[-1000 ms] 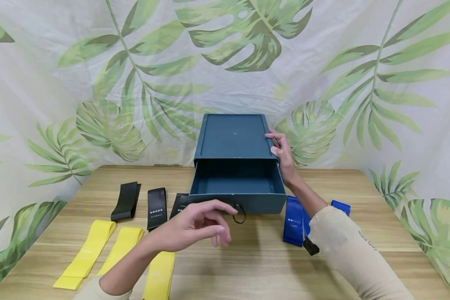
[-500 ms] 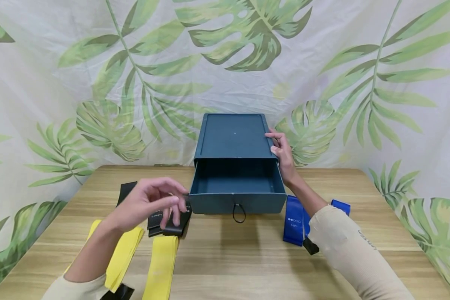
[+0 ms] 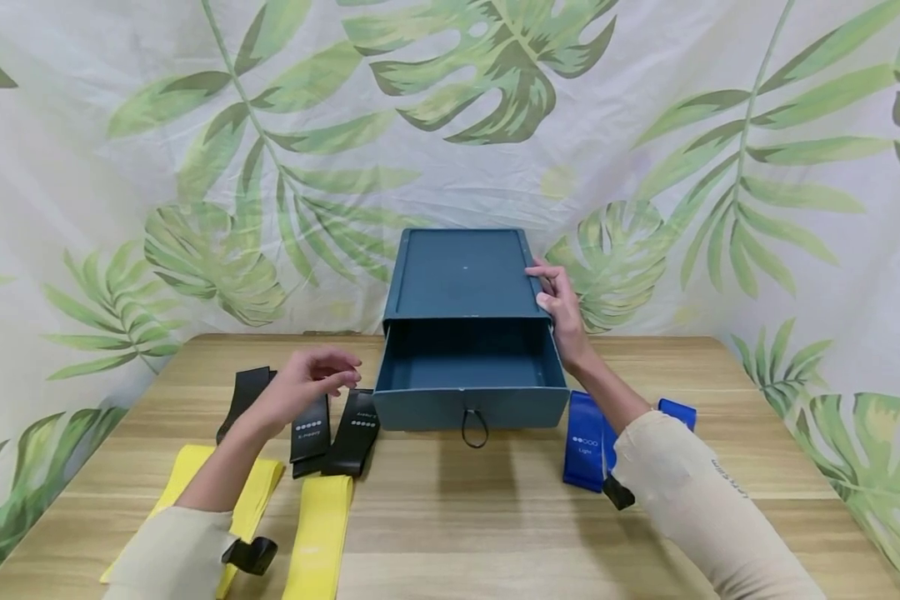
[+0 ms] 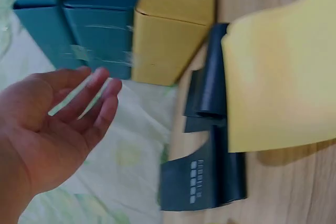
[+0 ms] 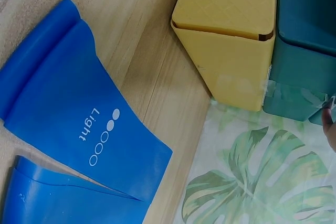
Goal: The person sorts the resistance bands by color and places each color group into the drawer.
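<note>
A teal drawer unit (image 3: 457, 271) stands at the table's back with its top drawer (image 3: 471, 408) pulled out. Nothing shows inside that drawer, and a black loop handle (image 3: 474, 429) hangs on its front. My right hand (image 3: 567, 321) rests on the unit's right side, fingertips at the top edge. My left hand (image 3: 307, 387) hovers left of the drawer with relaxed fingers, holding nothing. Black resistance bands (image 3: 351, 437) lie below and beside it. Yellow resistance bands (image 3: 318, 533) are nearer the front, partly behind the left forearm. Blue resistance bands (image 3: 585, 442) lie right of the unit.
The wrist views show a yellow drawer section (image 5: 226, 45) beneath the teal ones. A leaf-patterned cloth (image 3: 615, 150) hangs behind the wooden table (image 3: 450, 533). A black strap end (image 3: 249, 554) sticks out from the left sleeve.
My left hand has moved left and back, from the drawer's handle to beside the black bands. My right hand stays on the unit; the drawer remains out.
</note>
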Demonstrator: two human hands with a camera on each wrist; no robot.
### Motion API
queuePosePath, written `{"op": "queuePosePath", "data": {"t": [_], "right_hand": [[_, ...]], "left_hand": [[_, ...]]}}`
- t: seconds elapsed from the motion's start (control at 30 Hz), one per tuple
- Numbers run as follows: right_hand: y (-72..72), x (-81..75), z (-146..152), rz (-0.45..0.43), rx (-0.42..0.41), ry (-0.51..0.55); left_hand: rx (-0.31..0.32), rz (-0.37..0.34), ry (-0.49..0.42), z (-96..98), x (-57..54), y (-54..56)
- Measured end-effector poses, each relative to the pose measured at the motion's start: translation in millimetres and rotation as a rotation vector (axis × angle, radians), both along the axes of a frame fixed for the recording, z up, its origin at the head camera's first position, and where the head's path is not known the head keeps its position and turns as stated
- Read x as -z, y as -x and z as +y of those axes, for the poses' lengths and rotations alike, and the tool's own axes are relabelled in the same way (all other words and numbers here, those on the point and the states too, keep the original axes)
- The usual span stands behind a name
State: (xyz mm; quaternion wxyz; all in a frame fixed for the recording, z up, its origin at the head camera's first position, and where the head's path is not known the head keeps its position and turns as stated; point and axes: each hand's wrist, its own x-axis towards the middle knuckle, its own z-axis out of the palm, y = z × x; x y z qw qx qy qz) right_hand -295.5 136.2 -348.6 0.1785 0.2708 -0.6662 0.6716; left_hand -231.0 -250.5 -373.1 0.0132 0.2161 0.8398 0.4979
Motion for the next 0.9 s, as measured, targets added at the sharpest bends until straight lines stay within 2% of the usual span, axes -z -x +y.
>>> {"op": "queuePosePath", "data": {"t": [0.2, 0.37, 0.53, 0.7, 0.9], "right_hand": [[1.5, 0.9, 1.0, 0.03, -0.005, 0.0], [1.7, 1.5, 1.3, 0.014, -0.015, 0.003], [2.4, 1.6, 0.9, -0.002, -0.026, -0.004], [2.0, 1.6, 0.8, 0.003, -0.032, 0.001], [0.7, 1.2, 0.9, 0.006, -0.023, 0.003]], "left_hand": [[-0.059, 0.072, 0.162, 8.2, 22.9, 21.7], [-0.043, 0.097, 0.288, 12.1, 41.5, 38.7], [-0.046, 0.11, 0.414, 12.9, 55.3, 49.2], [-0.051, 0.107, 0.464, 13.9, 59.9, 54.0], [-0.04, 0.123, 0.492, 15.6, 58.3, 55.0]]}}
